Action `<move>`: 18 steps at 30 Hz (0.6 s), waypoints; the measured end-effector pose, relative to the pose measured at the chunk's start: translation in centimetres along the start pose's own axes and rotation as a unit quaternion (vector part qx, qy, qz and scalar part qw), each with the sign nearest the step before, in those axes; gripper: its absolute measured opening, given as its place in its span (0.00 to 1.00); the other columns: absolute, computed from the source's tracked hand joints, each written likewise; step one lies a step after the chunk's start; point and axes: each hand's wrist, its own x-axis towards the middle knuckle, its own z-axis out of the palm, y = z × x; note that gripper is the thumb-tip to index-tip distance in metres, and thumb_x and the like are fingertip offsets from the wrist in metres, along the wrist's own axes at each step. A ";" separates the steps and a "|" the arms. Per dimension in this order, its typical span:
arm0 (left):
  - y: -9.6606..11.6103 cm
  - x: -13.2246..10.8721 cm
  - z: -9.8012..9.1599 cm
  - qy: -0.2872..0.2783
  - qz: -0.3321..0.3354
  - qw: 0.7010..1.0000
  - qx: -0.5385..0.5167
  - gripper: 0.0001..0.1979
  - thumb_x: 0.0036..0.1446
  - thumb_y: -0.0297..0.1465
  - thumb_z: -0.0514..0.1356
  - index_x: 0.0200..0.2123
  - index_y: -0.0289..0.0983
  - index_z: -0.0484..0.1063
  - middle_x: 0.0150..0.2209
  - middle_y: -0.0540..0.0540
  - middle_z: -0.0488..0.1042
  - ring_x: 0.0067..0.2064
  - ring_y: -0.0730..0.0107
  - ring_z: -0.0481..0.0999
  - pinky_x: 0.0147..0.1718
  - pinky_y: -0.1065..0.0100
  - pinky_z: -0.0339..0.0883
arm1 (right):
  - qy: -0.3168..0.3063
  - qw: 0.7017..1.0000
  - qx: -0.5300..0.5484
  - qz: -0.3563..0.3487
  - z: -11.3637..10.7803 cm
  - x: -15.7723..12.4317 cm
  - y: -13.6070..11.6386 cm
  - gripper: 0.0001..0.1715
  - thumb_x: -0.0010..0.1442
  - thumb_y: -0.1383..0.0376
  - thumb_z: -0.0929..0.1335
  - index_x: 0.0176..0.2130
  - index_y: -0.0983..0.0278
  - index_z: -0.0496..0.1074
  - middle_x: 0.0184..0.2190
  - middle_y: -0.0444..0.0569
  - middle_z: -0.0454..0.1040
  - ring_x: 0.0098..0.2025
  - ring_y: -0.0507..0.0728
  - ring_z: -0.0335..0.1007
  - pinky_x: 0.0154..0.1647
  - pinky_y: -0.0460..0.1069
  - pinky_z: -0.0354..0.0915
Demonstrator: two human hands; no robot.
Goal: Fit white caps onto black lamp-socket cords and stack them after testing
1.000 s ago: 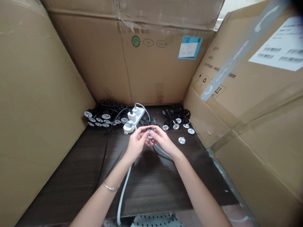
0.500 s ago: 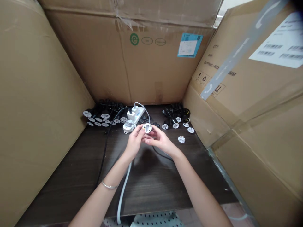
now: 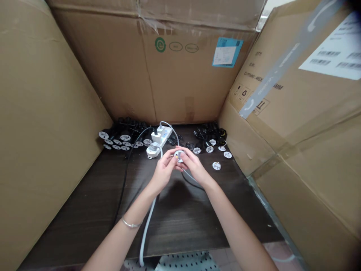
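Between my two hands, above the dark table point(image 3: 113, 210), is a small round white disc point(image 3: 178, 153) with a cutout and a yellow spot. My left hand point(image 3: 166, 168) grips its left side, the thumb on the front face near the yellow spot. From the right, my right hand point(image 3: 195, 165) holds the same disc, its thumb lying across the face. The fingers behind the disc are partly hidden, and so is whatever it may be attached to. Just beyond my left hand lies a white power strip point(image 3: 153, 151) with plugs in it.
Black parts with round white ends point(image 3: 125, 138) are heaped at the back left, more black parts point(image 3: 209, 149) at the back right. A loose white disc point(image 3: 216, 166) lies nearer. Cardboard boxes point(image 3: 180, 86) wall in three sides. A black cable point(image 3: 124, 184) and a white cable point(image 3: 146, 229) cross the table.
The disc has shifted slightly right and down between my hands. My right thumb has come up onto its face, where before it lay below the disc.
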 end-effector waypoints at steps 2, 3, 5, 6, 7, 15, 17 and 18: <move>-0.1 -0.1 0.2 -0.004 -0.001 1.000 0.005 0.19 0.51 0.36 0.59 0.44 0.33 0.63 0.32 0.47 0.71 0.28 0.73 0.73 0.28 0.70 0.70 | 0.028 0.999 -0.036 -0.011 0.2 -0.1 0.2 0.23 0.57 0.53 0.62 0.48 0.63 0.65 0.42 0.48 0.68 0.39 0.51 0.65 0.33 0.43 0.64; -0.1 -0.2 0.2 -0.004 -0.001 1.000 0.006 0.19 0.51 0.36 0.59 0.44 0.33 0.62 0.31 0.47 0.71 0.28 0.73 0.73 0.28 0.70 0.70 | 0.040 0.998 -0.054 -0.020 0.4 -0.1 0.4 0.22 0.58 0.53 0.61 0.48 0.63 0.65 0.42 0.48 0.68 0.40 0.52 0.65 0.34 0.43 0.63; 0.0 -0.3 0.2 -0.007 -0.003 1.000 0.014 0.18 0.51 0.36 0.59 0.43 0.33 0.62 0.30 0.47 0.71 0.28 0.74 0.72 0.28 0.70 0.70 | 0.069 0.991 -0.102 -0.047 0.7 -0.4 0.6 0.21 0.60 0.53 0.60 0.46 0.62 0.67 0.40 0.48 0.69 0.38 0.52 0.65 0.33 0.43 0.63; 0.1 -0.4 0.2 -0.009 -0.002 1.000 0.018 0.18 0.51 0.36 0.59 0.43 0.33 0.62 0.29 0.47 0.70 0.27 0.74 0.72 0.28 0.71 0.70 | 0.084 0.986 -0.130 -0.060 0.9 -0.6 0.6 0.20 0.60 0.54 0.60 0.45 0.62 0.68 0.37 0.48 0.70 0.36 0.52 0.66 0.32 0.43 0.62; 0.2 -0.5 0.2 -0.012 0.000 1.000 0.023 0.18 0.51 0.36 0.59 0.43 0.33 0.62 0.29 0.48 0.70 0.27 0.74 0.72 0.28 0.71 0.70 | 0.096 0.981 -0.155 -0.070 1.0 -0.8 0.6 0.19 0.60 0.54 0.60 0.44 0.62 0.68 0.34 0.47 0.70 0.32 0.51 0.66 0.29 0.43 0.62; 0.3 -0.6 0.0 -0.040 0.019 0.998 0.046 0.18 0.53 0.37 0.57 0.44 0.35 0.60 0.26 0.49 0.68 0.24 0.75 0.70 0.25 0.71 0.68 | 0.104 0.980 -0.154 -0.075 1.5 -1.1 0.0 0.19 0.60 0.53 0.59 0.43 0.62 0.66 0.20 0.43 0.63 0.20 0.49 0.58 0.21 0.44 0.58; 0.2 -0.5 0.1 -0.057 0.009 0.998 0.029 0.19 0.53 0.39 0.57 0.45 0.37 0.59 0.32 0.47 0.69 0.26 0.74 0.71 0.27 0.70 0.69 | 0.111 0.980 -0.141 -0.087 1.4 -1.1 -0.1 0.19 0.59 0.53 0.60 0.43 0.61 0.67 0.25 0.45 0.66 0.25 0.50 0.62 0.25 0.44 0.60; 0.2 -0.5 0.2 -0.060 0.007 0.998 0.022 0.20 0.53 0.39 0.57 0.46 0.37 0.59 0.36 0.45 0.69 0.28 0.73 0.71 0.27 0.70 0.69 | 0.105 0.982 -0.129 -0.084 1.4 -1.1 -0.1 0.19 0.59 0.52 0.60 0.43 0.61 0.67 0.28 0.46 0.66 0.28 0.51 0.62 0.27 0.44 0.60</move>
